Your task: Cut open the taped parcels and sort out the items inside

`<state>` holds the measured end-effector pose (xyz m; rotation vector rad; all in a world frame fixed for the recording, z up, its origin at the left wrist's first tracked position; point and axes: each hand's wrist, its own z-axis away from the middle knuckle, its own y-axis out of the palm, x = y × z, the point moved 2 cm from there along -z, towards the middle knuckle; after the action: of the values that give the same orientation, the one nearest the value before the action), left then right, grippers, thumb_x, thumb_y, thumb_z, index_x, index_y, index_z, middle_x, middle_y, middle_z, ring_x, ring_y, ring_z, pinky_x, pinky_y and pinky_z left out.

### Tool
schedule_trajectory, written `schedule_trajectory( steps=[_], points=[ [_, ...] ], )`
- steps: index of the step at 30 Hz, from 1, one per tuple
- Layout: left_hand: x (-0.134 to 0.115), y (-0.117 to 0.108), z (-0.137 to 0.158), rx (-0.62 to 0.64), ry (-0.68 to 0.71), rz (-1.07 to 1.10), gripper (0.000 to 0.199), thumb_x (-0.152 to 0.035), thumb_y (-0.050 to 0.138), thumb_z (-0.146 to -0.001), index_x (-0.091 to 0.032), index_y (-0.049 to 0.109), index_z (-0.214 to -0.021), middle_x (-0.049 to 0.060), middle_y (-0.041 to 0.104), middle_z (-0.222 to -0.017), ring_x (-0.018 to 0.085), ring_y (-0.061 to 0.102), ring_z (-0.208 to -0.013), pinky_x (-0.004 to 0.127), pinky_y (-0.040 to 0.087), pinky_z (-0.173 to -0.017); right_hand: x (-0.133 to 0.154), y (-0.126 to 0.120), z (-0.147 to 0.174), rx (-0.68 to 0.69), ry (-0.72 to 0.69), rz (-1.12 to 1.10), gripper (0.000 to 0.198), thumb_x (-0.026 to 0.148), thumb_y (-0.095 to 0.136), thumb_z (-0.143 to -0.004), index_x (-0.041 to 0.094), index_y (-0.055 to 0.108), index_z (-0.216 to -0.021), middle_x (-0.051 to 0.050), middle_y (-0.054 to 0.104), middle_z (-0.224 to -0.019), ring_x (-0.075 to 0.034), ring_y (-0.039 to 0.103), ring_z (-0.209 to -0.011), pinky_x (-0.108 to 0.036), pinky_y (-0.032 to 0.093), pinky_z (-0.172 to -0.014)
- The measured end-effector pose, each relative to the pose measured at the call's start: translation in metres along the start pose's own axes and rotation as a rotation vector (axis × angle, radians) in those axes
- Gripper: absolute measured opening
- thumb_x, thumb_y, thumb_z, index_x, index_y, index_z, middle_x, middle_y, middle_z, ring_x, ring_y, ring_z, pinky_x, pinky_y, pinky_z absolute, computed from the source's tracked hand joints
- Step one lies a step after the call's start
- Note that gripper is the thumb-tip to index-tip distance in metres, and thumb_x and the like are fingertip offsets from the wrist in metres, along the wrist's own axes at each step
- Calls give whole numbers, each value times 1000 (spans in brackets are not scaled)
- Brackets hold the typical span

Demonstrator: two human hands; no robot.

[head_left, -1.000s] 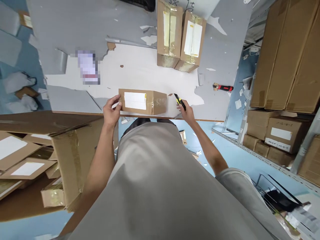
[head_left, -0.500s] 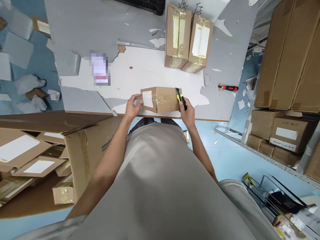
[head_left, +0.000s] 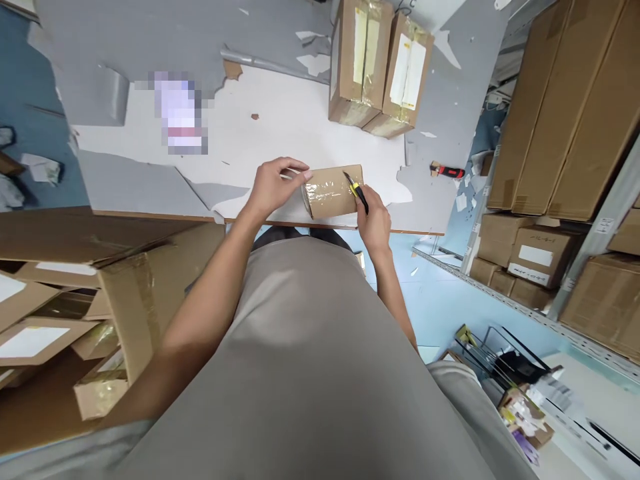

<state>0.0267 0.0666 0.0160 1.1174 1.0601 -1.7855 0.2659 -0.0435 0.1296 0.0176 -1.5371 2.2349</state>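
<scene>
Nearest is the person's grey shirt point(head_left: 300, 320), close against the near edge of the bench point(head_left: 280, 40); off that edge, toward the near left corner, stands a big open carton point(head_left: 170, 270) with smaller labelled boxes point(head_left: 30, 341) in it. The small brown box point(head_left: 333, 192), its upper face crossed by shiny tape, lies at the bench's near edge, somewhat right of the middle. The left hand point(head_left: 280, 185) has its thumb at the box's far left corner, fingers bent toward the thumb (whether they pinch the cardboard I cannot tell). The right hand point(head_left: 373, 213) is closed around a yellow-and-black cutter point(head_left: 359, 191), its blade over the box's right part. Farther in, a red-handled knife point(head_left: 450, 172) lies near the bench's right edge, and a pixelated item point(head_left: 180, 113) lies toward the left edge. Beyond, two taped boxes with white labels, a left one point(head_left: 345, 80) and a right one point(head_left: 413, 73), stand side by side toward the far right corner. Past the right edge, a metal rack point(head_left: 585, 267) carries cartons point(head_left: 555, 113).
</scene>
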Motion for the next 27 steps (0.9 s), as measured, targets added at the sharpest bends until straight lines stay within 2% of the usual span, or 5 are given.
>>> schedule_trajectory(
  steps=[4,9,14,23,27],
  points=[
    [-17,-2,-15,74,29,9,23,-36,91,-93,-18,87,-107,9,86,-111,27,80,-102,47,68,-103,16,-12,13,24,59,127,59,38,28,-126,23,53,-177,-23,66,-165,-33,78,-133,-42,64,-108],
    [-8,-5,-26,128,37,21,25,-40,97,-88,-21,89,-102,7,85,-99,29,81,-102,51,68,-107,60,-4,24,156,-55,-65,55,33,32,-125,23,59,-172,-14,78,-157,-31,77,-141,-37,61,-112],
    [-5,-5,-28,161,42,49,22,-39,96,-88,-23,90,-101,7,86,-101,29,81,-102,51,68,-106,84,8,23,204,-10,-60,52,31,35,-124,23,62,-168,-14,82,-150,-34,81,-134,-40,62,-110],
    [-3,1,-28,151,57,63,19,-37,94,-88,-23,89,-101,6,87,-102,29,82,-97,48,68,-101,107,5,25,245,66,96,52,31,34,-125,21,56,-172,-16,84,-142,-34,82,-127,-42,62,-108],
    [-7,0,-26,143,54,37,19,-40,93,-89,-24,89,-99,6,88,-104,27,82,-93,46,68,-101,124,6,24,275,123,158,52,31,31,-125,20,56,-169,-18,86,-131,-35,84,-117,-42,63,-101]
  ],
)
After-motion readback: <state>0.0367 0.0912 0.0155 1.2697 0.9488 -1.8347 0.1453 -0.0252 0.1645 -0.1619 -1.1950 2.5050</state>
